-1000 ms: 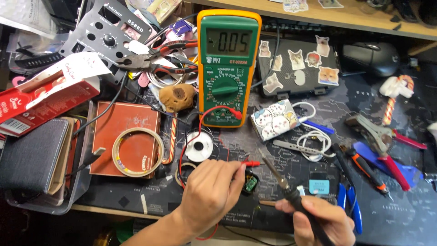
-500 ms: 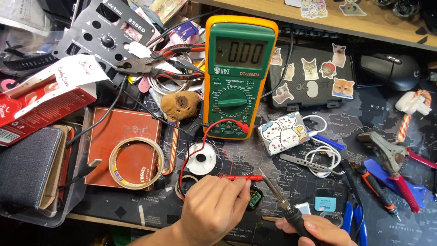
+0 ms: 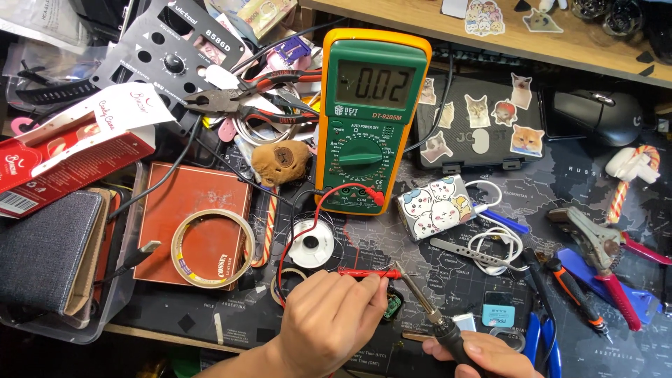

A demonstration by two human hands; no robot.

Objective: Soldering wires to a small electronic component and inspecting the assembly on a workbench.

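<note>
My left hand (image 3: 329,318) pinches a red test probe (image 3: 360,274) and holds it flat over the dark desk mat, its tip near a small green circuit board (image 3: 392,306). Low in the frame, my right hand (image 3: 490,355) grips the black handle of a soldering iron (image 3: 425,306); the iron's metal tip points up and left and meets the probe tip. A red lead (image 3: 308,231) runs from the probe up to a green and orange multimeter (image 3: 369,119) standing at the middle, its screen lit with digits.
A solder spool (image 3: 312,243) lies below the multimeter. At left sit a tape roll (image 3: 213,248) on a brown box (image 3: 196,196), a red carton (image 3: 63,164) and pliers (image 3: 245,98). At right are a sticker-covered case (image 3: 483,122), a mouse (image 3: 602,115), white cable (image 3: 493,241) and hand tools (image 3: 595,252).
The view has shifted, so everything sits lower and to the right in frame. My right hand has tilted the soldering iron tip up to the probe tip. The multimeter reading changed.
</note>
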